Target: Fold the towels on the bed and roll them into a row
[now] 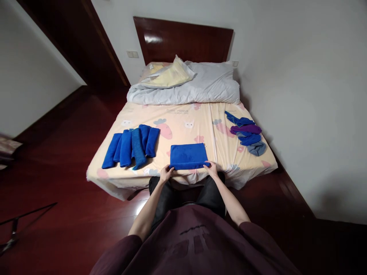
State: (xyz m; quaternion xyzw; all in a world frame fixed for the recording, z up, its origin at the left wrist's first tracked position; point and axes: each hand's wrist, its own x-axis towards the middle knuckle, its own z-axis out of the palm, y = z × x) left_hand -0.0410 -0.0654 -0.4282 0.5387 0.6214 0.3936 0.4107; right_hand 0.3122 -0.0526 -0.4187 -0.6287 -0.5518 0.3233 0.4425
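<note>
A blue towel (188, 155), folded into a flat rectangle, lies on the bed (186, 122) near its front edge. My left hand (166, 173) pinches its near left corner. My right hand (211, 168) pinches its near right corner. Both hands are closed on the towel's front edge.
Several folded blue towels (131, 147) lie in a row on the left of the bed. A loose pile of blue and purple cloths (246, 132) sits at the right edge. A grey duvet and pillows (186, 82) rest by the dark wooden headboard. Dark red floor surrounds the bed; a white wall stands close on the right.
</note>
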